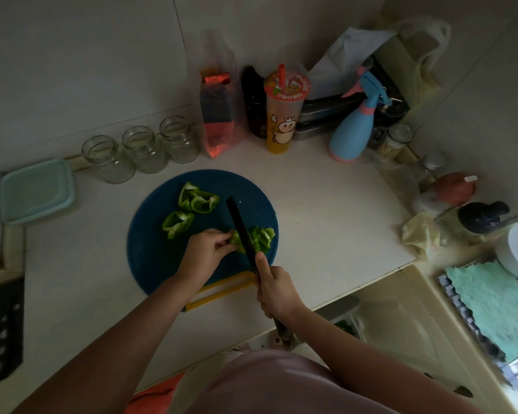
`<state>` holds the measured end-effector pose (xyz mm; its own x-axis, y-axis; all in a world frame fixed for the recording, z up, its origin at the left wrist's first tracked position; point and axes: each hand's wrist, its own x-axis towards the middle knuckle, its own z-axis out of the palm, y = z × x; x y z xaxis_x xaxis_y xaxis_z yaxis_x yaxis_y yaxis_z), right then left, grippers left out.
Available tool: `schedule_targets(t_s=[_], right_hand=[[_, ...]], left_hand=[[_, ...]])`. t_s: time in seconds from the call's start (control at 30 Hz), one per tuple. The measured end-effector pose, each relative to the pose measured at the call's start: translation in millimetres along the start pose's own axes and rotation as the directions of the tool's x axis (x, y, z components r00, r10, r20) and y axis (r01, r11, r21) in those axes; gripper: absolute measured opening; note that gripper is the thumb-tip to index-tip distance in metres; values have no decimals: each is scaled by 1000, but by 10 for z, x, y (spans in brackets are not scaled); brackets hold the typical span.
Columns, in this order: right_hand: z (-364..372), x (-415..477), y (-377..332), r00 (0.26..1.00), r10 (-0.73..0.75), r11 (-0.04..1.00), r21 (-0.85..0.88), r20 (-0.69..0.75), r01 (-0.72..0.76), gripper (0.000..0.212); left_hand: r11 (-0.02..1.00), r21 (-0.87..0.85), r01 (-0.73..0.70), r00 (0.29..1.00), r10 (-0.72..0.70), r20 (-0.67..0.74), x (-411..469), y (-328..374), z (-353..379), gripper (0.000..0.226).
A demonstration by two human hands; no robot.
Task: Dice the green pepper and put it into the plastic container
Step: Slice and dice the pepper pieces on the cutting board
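Note:
A round blue cutting board [156,252] lies on the white counter. On its right side my left hand [205,249] pins down a piece of green pepper [236,239]. My right hand [277,289] grips a dark knife [241,231] whose blade lies across that piece, with cut strips [265,236] just right of the blade. Three bigger pepper chunks rest on the board's far left part: two touching [198,200] and one [177,224] nearer me. A pale teal plastic container [36,191] sits at the counter's left edge.
Three empty glass jars [141,149] stand behind the board. Further back are a drink cup with a straw [283,110], a dark bottle [253,103], a bagged carton [217,112] and a blue spray bottle [356,124]. A sink with a teal cloth [491,306] lies right.

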<state>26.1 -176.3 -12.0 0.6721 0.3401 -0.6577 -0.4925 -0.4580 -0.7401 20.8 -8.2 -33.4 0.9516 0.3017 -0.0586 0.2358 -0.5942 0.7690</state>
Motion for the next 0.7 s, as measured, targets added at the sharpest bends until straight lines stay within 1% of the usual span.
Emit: schedule_targets(t_s=[0.1,0.27,0.53,0.7], right_hand=[[21,4,-3,1000,-2,1000,-9,-2,2,58],[92,43,29,997,-51,996,-79,-57,46,62],[124,67,-48,999,-21,999,-29,-36,20,60],[187,130,-22,995,-66,993,-106,-72,58,62]], left_hand=[[1000,15,-9,1000,8,22,23,0,2,33],[999,33,1,1000,-2,23,45,21,9,31],[1000,23,10,999,-11,32,52,28,6,33],[1000,3,20,999,-20,39,55,10,8,35]])
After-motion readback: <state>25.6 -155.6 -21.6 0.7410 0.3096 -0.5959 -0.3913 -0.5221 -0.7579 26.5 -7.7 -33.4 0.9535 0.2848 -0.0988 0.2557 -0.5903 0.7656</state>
